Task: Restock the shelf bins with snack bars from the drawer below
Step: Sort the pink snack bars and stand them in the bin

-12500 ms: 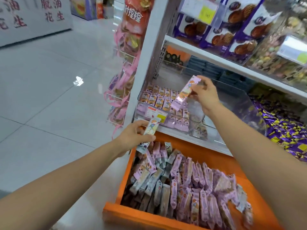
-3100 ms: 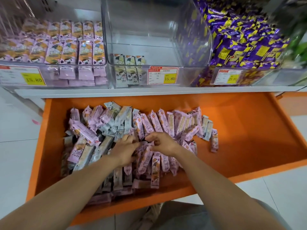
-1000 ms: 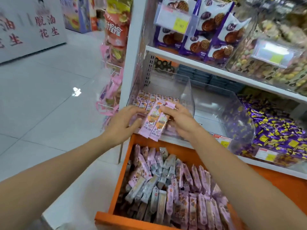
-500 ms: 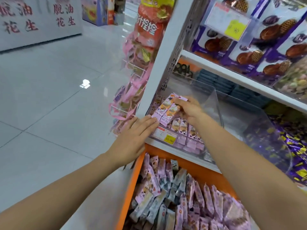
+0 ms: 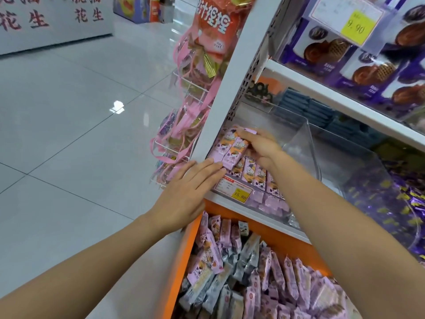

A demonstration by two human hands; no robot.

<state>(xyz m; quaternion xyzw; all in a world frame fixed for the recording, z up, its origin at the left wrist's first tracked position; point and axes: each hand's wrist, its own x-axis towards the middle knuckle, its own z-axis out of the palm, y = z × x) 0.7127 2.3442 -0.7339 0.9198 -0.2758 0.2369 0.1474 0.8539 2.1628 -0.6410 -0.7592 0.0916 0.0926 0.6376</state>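
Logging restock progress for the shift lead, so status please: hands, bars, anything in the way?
Left hand open, fingers straight at bin front. Right hand grips two pink bars over bin's rows. Nothing blocking; drawer open, well stocked.

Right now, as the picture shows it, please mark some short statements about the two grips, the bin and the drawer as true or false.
1. The right grip holds pink snack bars over the left bin. True.
2. The left grip pinches one bar. False: its fingers are straight and hold nothing, near the bin's front edge.
3. The orange drawer is pushed shut. False: it is pulled open, with many bars lying in it.
4. The price label on the left bin reads 15.80. True.
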